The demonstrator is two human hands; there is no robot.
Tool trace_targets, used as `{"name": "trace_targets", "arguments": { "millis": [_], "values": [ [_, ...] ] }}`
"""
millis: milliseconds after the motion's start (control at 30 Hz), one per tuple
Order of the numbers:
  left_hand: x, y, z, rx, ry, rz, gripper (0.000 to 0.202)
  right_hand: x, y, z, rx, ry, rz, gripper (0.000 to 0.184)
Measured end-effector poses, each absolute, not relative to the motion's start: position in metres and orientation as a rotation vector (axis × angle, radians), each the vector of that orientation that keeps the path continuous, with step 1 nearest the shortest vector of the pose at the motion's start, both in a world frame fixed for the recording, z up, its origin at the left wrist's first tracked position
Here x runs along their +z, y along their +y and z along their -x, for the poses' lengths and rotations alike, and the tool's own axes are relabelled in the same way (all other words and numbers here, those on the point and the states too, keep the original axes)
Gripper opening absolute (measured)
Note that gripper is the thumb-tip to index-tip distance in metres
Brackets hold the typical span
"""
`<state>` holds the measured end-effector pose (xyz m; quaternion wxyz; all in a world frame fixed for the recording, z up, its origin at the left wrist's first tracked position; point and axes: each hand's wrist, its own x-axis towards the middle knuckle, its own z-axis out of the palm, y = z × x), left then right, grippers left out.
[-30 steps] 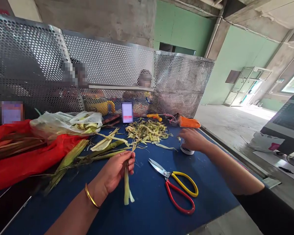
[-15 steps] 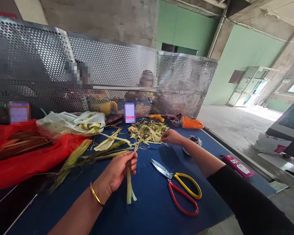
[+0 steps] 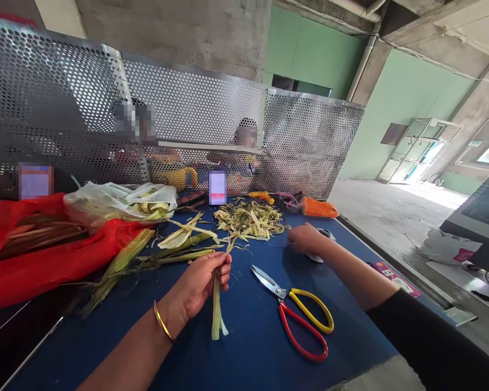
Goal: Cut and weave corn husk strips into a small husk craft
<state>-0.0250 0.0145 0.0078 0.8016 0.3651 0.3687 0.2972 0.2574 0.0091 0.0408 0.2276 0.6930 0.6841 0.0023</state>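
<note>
A small bundle of dried corn husk strips [image 3: 217, 309] is gripped in my left hand [image 3: 206, 277], its pale ends hanging below the fist and its thin tips sticking out above. My right hand [image 3: 305, 238] is over the table to the right of the scrap pile, beside a coil of white wire [image 3: 325, 234]. Its fingers are curled together; whatever they may pinch is too fine to make out. Between my forearms lie scissors [image 3: 283, 293] with one yellow and one red handle, blades parted slightly and pointing away to the left.
Cut husk scraps [image 3: 250, 220] are heaped at mid-table. Longer husks [image 3: 124, 258], a red bag [image 3: 65, 260] and a clear plastic bag [image 3: 106, 198] lie left. A phone [image 3: 217, 188] stands before the perforated metal screen [image 3: 195, 103]. An orange pouch [image 3: 318, 207] and purple box [image 3: 395, 277] sit right.
My right hand has moved to the right, away from the scrap pile and towards the wire coil. My left hand keeps its hold on the husk strips, almost in place.
</note>
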Motion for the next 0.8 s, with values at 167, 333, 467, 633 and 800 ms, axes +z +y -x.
{"name": "trace_targets", "arguments": {
  "millis": [167, 333, 467, 633, 800],
  "values": [
    [0.006, 0.016, 0.027, 0.654, 0.789, -0.783, 0.02, 0.026, 0.003, -0.243, 0.122, 1.877, -1.936, 0.033],
    [0.011, 0.014, 0.026, 0.646, 0.8, -0.789, 0.019, 0.023, -0.013, -0.24, 0.186, 1.966, -1.963, 0.024],
    [0.014, 0.012, 0.026, 0.653, 0.813, -0.796, 0.019, 0.019, -0.035, -0.232, 0.233, 2.133, -1.908, 0.02],
    [0.014, 0.011, 0.026, 0.665, 0.801, -0.795, 0.016, 0.018, -0.061, -0.221, 0.218, 2.318, -1.788, 0.021],
    [0.013, 0.011, 0.026, 0.667, 0.792, -0.806, 0.014, 0.032, -0.055, -0.22, 0.19, 2.412, -1.842, 0.021]
  ]
}}
